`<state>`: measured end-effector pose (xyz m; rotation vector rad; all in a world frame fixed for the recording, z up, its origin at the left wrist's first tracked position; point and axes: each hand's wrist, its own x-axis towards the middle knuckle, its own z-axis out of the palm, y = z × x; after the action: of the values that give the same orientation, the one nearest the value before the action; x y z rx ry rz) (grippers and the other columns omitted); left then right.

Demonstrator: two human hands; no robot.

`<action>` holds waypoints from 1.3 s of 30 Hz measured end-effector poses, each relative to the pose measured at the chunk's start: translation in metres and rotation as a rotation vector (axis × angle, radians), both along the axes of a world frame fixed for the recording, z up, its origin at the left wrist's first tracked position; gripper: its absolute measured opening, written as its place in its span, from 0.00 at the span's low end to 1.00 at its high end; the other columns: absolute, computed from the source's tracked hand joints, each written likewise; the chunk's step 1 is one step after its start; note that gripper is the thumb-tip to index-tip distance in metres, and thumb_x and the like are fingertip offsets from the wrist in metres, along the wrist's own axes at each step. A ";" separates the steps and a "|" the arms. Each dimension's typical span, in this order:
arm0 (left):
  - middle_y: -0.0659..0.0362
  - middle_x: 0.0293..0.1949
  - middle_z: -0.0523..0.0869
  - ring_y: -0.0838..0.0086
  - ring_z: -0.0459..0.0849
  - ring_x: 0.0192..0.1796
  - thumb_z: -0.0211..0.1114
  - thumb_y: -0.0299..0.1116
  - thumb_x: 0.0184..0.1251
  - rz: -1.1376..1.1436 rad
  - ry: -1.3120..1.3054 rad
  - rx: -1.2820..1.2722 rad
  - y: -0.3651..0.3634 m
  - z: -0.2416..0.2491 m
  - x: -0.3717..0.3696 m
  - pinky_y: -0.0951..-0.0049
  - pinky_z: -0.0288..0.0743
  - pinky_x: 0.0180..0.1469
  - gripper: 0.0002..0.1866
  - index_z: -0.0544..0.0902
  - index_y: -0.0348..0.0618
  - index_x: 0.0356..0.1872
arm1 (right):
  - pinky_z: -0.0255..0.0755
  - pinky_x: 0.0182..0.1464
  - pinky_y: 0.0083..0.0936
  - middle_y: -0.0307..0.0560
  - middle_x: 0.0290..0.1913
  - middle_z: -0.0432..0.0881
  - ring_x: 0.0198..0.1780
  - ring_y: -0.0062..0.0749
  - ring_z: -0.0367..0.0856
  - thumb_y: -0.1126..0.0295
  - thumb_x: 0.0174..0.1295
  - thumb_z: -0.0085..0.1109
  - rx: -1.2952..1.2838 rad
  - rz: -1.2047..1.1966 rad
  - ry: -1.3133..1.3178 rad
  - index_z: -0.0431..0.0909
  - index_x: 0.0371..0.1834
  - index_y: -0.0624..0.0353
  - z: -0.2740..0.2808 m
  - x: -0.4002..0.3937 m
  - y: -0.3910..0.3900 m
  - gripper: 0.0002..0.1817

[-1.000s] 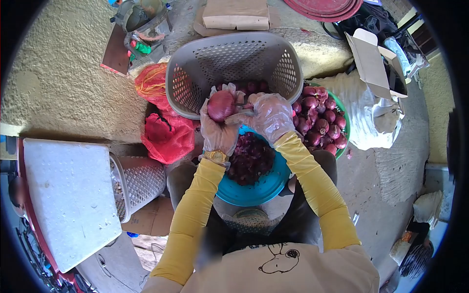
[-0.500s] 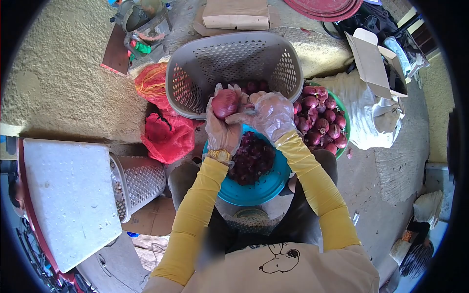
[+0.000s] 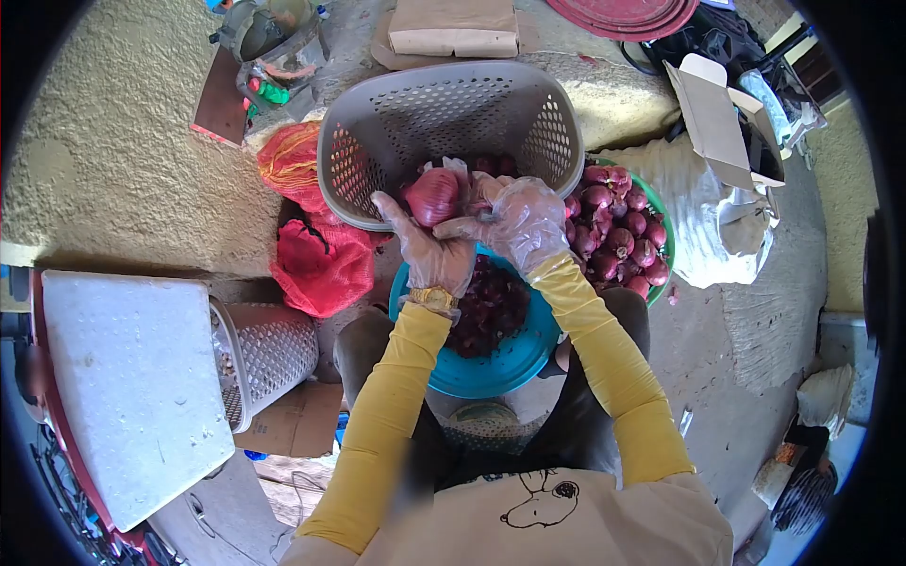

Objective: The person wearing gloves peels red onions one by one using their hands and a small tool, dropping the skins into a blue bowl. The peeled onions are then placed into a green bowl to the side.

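Observation:
A large red onion sits in my left hand, with the fingers behind it and the thumb stretched away to the left. A clear plastic glove covers each hand. Close against the onion's right side, my right hand is closed, its thumb pointing left; whatever its fingers hold is hidden. Both hands are over the front rim of a grey-brown plastic basket, which has several red onions in its bottom. Below them, a blue basin contains dark red onion skins.
To the right stands a green-rimmed basin full of red onions. Red mesh sacks lie left of the basket. A white foam board and a white perforated basket are farther left. Behind the basket is a cardboard box.
My left thumb has swung off the onion and out to the left, and the left wrist has turned. The onion has rotated slightly. My right hand has hardly moved.

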<state>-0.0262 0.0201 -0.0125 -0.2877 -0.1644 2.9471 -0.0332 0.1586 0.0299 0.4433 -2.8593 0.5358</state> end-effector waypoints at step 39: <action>0.48 0.56 0.83 0.56 0.84 0.60 0.61 0.56 0.74 -0.016 0.052 -0.168 -0.001 0.008 0.001 0.62 0.89 0.53 0.31 0.77 0.34 0.59 | 0.79 0.41 0.44 0.51 0.31 0.85 0.36 0.51 0.85 0.19 0.41 0.67 -0.055 -0.020 -0.058 0.85 0.30 0.56 0.008 0.002 0.001 0.44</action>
<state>-0.0248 0.0187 -0.0050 -0.2338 0.0928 2.9536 -0.0313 0.1592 0.0382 0.3960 -2.8923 0.6314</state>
